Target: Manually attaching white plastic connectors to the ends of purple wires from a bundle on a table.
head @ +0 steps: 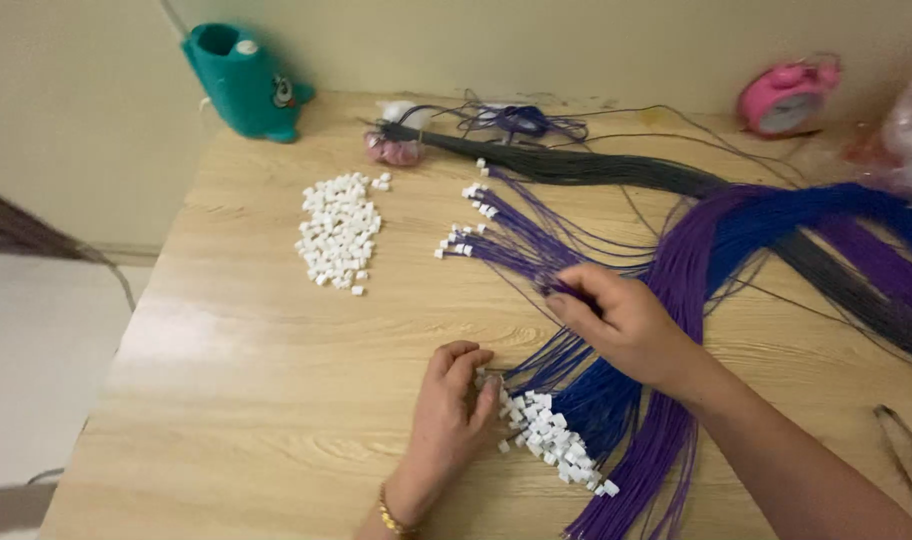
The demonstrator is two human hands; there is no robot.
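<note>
L hand (454,405) rests on table (246,400), fingers curled, tips touching white plugs (551,440) on blue wires (596,395) just beside them. R hand (626,320) pinches a few purple wires (531,250) btwn thumb & fingers; their plugged ends fan out beyond the fingertips. Loose plug pile (338,232) well apart, past both hands.

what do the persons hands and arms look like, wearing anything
Both hands are bare, with no gloves. The left hand has a thin gold-coloured bracelet of small beads or links at the wrist. The right hand shows no ring, watch or band, and its forearm is uncovered as far as the frame edge. No sleeves show on either arm.
</note>
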